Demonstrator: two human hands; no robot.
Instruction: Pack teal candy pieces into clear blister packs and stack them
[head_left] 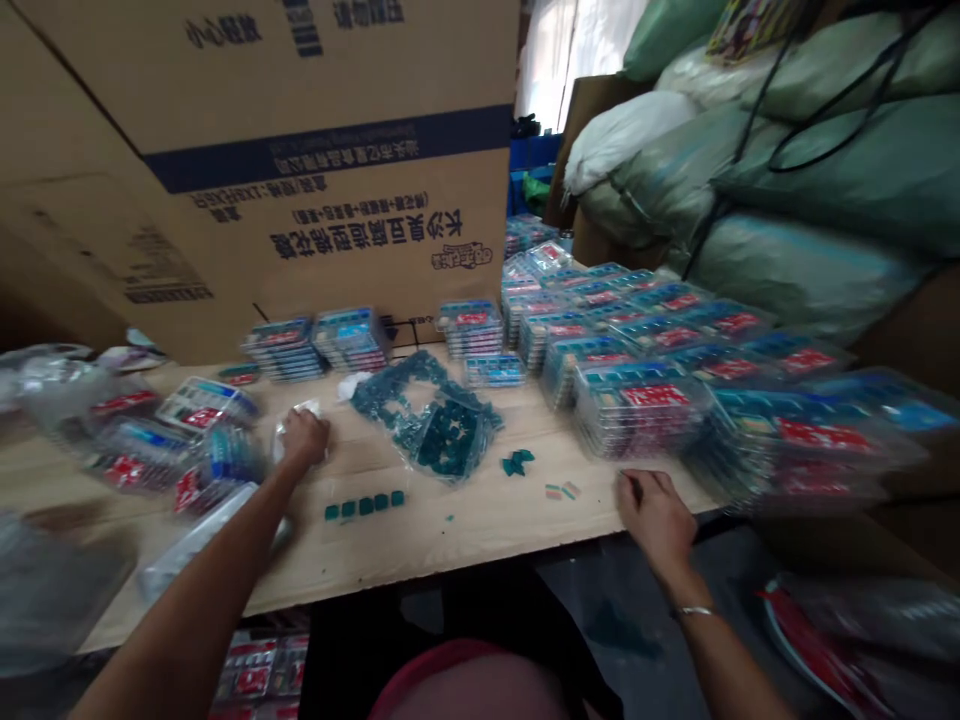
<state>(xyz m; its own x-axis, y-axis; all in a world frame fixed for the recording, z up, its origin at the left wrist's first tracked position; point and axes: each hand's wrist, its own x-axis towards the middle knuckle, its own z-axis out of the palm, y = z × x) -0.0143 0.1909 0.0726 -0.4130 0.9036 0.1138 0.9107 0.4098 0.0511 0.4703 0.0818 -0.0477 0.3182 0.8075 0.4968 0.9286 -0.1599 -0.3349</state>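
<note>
The right hand (656, 517) rests on the front edge of the wooden tabletop (442, 540), fingers loosely bent and released, with nothing visible in them. A bracelet (694, 610) sits on that wrist. The left hand (304, 440) is further in, fingers curled over a white crumpled scrap (296, 425); cannot tell if they are clenched on it.

Open board lies between the hands, with a row of small teal squares (365, 505) just in front of the left hand. Two small pink-and-green bits (561, 490) lie near the right hand, and a small teal cluster (516, 461) lies beyond them. A clear bag of teal sheets (424, 420) lies flat just past the left hand, not touching the squares.

Left of the left hand, loose clear packs with red labels (142, 450) sit in a jumbled heap near the table's left end. Stacked packs (637, 405) crowd the right side in tall rows, close behind the right hand and running to the far edge, leaving little room there. More packs (251, 675) show below the table.

A large printed carton (330, 170) tilts behind the table, and bulging green woven sacks (817, 170) pile up at far right.
</note>
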